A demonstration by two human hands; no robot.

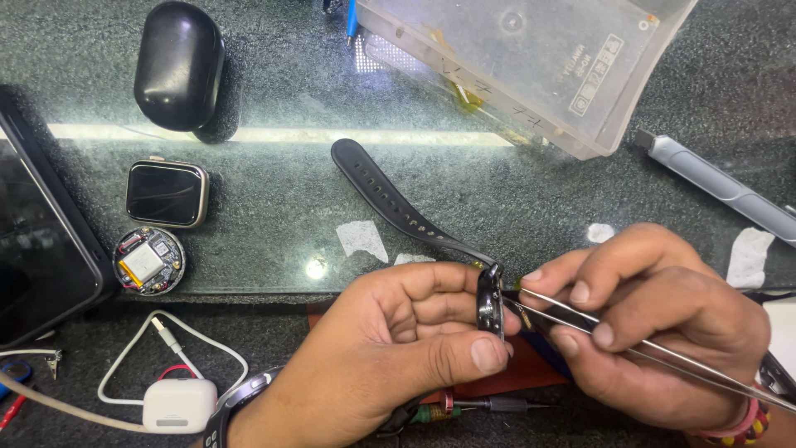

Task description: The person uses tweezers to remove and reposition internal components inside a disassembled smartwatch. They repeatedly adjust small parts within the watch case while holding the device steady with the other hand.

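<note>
Seen from above, the left hand (398, 332) curls closed around a dark round watch case (490, 300), held on edge between thumb and fingers, just above the desk (274, 199). Its black strap (398, 203) trails away across the desk. The right hand (663, 319) pinches slim metal tweezers (630, 336), their tips touching the case.

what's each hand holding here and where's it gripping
The left hand pinches the black watch by its case edge; the right hand holds metal tweezers around mid-length.
</note>
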